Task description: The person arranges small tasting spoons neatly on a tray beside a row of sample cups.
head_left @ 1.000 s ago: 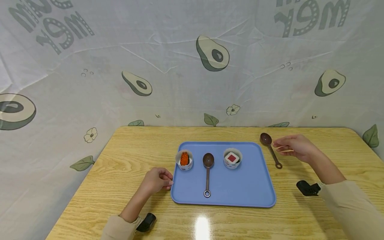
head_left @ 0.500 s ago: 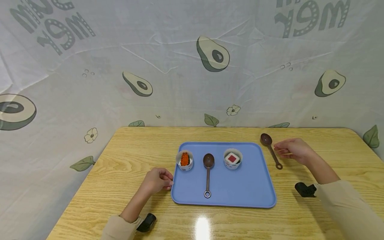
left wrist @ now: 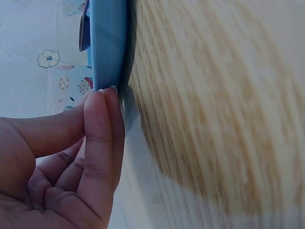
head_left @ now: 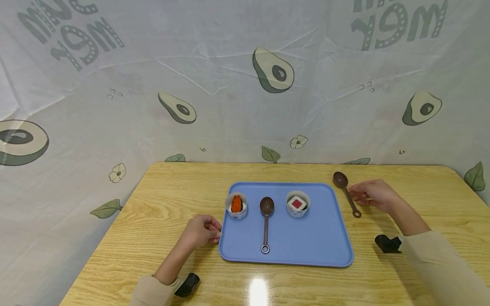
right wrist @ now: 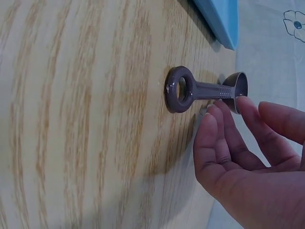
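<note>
My left hand (head_left: 202, 230) is at the left edge of a blue tray (head_left: 310, 240). Its thumb and curled fingers (left wrist: 97, 119) pinch the rim. A brown spoon (head_left: 346, 194) lies on the table just right of the tray, bowl away from me. Beside its handle is my right hand (head_left: 373, 194), fingers loosely bent and parted from the thumb. In the right wrist view, the fingertips (right wrist: 209, 121) come close to the spoon's handle (right wrist: 207, 90) without gripping it; whether they touch it I cannot tell.
On the tray, a paper cup (head_left: 237, 214) holds an orange-topped sushi piece (head_left: 236, 204). Another cup (head_left: 296, 212) holds a white piece with a red centre (head_left: 297, 202). Between them lies a second brown spoon (head_left: 266, 225). A patterned cloth (head_left: 229, 106) hangs behind the wooden table (head_left: 160, 195).
My right hand has lowered slightly and come nearer the spoon's handle. The left hand stays at the tray's edge; the tray and what is on it stay put.
</note>
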`<control>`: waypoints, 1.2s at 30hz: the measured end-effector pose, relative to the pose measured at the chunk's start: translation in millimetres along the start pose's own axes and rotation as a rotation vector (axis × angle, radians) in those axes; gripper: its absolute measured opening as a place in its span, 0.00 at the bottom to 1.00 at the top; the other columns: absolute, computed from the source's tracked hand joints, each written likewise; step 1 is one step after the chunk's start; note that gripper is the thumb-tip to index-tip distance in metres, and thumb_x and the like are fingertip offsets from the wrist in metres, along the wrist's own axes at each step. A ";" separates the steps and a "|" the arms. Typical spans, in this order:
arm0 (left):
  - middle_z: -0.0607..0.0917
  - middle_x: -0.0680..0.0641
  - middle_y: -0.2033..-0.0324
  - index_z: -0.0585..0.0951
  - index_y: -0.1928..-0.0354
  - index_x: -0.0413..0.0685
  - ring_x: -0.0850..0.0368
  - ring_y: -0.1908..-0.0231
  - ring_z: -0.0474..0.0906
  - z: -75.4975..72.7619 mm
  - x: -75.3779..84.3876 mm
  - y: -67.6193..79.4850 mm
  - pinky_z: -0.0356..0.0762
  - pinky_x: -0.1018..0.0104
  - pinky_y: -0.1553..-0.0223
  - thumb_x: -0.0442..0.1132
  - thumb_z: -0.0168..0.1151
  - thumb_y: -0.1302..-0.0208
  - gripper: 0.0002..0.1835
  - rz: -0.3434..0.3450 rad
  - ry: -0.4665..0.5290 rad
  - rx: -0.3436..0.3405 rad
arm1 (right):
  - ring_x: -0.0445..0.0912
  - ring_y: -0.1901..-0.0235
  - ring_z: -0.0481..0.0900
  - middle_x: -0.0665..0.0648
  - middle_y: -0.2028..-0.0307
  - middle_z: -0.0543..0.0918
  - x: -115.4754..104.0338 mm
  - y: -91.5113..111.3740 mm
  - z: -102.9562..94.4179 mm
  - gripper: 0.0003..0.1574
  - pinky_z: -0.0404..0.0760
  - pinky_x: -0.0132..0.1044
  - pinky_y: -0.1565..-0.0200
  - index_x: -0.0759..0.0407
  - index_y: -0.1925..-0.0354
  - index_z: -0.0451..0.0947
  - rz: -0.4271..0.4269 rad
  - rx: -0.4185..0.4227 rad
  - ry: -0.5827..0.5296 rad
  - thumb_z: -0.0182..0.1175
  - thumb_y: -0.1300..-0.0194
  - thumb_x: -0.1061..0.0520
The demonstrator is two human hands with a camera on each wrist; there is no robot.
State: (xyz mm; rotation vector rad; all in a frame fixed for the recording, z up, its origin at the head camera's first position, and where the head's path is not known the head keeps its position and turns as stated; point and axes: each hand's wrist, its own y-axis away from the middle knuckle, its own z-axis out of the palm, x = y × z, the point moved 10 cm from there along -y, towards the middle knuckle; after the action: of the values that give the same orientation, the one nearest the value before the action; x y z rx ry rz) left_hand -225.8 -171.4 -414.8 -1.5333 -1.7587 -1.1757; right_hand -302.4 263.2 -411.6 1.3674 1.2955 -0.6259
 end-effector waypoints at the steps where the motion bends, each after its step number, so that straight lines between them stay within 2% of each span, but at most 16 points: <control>1: 0.76 0.45 0.81 0.78 0.73 0.32 0.58 0.81 0.76 0.1 0.1 0.0 0.81 0.66 0.76 0.20 0.62 0.50 0.05 -0.001 0.006 0.000 | 0.43 0.65 0.78 0.54 0.63 0.80 0.7 -0.6 0.3 0.27 0.80 0.37 0.59 0.82 0.43 0.60 0.001 0.000 0.000 0.44 0.30 0.60; 36: 0.76 0.45 0.81 0.78 0.72 0.31 0.57 0.81 0.77 0.4 1.0 2.0 0.81 0.66 0.76 0.21 0.62 0.50 0.04 0.006 -0.006 -0.009 | 0.42 0.71 0.76 0.53 0.68 0.78 4.2 -4.3 5.7 0.22 0.80 0.33 0.65 0.83 0.48 0.65 -0.015 -0.014 -0.057 0.44 0.32 0.64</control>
State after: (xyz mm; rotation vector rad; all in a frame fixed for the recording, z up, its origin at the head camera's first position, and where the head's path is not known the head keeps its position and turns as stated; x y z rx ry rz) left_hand -224.1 -170.5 -413.6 -1.5476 -1.7534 -1.1792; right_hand -303.5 258.6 -418.4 1.3202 1.2631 -0.6609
